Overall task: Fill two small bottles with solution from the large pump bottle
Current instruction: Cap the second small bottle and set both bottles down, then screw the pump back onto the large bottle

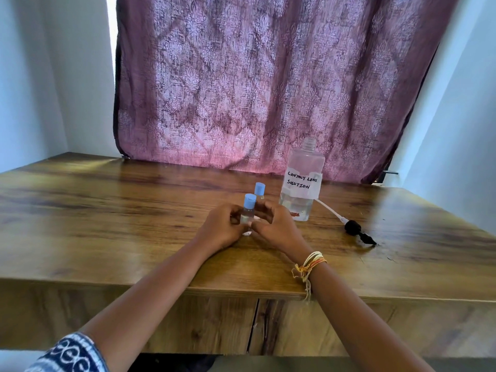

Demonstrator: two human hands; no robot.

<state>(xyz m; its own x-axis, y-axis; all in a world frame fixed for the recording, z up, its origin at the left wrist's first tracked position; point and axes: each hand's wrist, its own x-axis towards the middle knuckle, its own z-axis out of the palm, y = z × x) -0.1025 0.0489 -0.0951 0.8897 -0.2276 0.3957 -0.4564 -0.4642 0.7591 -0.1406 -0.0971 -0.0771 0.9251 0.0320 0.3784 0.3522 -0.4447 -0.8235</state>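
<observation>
Pinching the near small bottle [247,210] between them, your left hand [220,229] and right hand [273,226] hold it upright mid-tabletop [107,210], blue cap on. The second small bottle [259,191] stands just behind. The large bottle [300,181], uncapped, stands toward the far edge; its pump [354,228] lies beside it, rightward.

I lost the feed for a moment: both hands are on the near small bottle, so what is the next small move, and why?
Probably let go of the near small bottle and pick up the pump head. Both small bottles wear blue caps and the near one holds clear liquid, while the large bottle stands open, its pump lying on the table.
</observation>
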